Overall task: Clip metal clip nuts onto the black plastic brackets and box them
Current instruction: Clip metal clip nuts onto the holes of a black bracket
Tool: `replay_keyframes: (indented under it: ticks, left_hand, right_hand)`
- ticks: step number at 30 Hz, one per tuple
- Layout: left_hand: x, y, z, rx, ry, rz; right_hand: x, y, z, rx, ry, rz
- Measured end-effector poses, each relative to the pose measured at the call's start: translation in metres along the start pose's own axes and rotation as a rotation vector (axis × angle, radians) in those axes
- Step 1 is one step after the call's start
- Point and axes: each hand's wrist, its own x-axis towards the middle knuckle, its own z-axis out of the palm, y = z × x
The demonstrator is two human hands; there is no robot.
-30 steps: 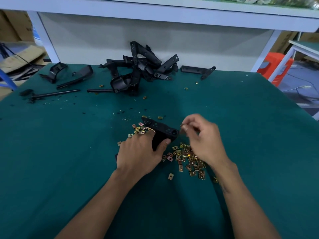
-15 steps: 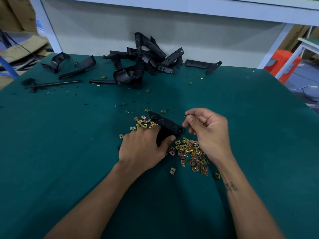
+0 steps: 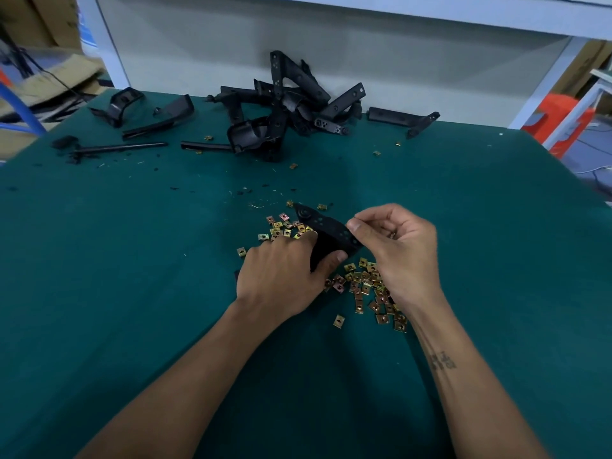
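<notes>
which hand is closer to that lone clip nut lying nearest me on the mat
Right. The right hand pinches above the clip nut, its wrist just beside it; the left hand grips the bracket farther left.

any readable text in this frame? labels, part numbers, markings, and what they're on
None can be read.
Dark mark on the inside of the right forearm: blurred, unreadable.
Black bracket held by the left hand: only holes, no visible markings.
Clip nuts: too small to show any stamp.
</notes>
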Motion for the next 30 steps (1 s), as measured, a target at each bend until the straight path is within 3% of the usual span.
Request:
replay_keyframes:
  ticks: [23, 30]
  left_hand:
    - [-0.001, -0.002, 0.0, -0.022, 0.02, -0.02]
    - [-0.002, -0.001, 0.001, 0.022, 0.027, -0.022]
  right_hand:
    - [-0.009, 0.005, 0.017, -0.075, 0.075, 0.032]
    - [-0.003, -0.001, 0.002, -0.002, -0.076, 0.163]
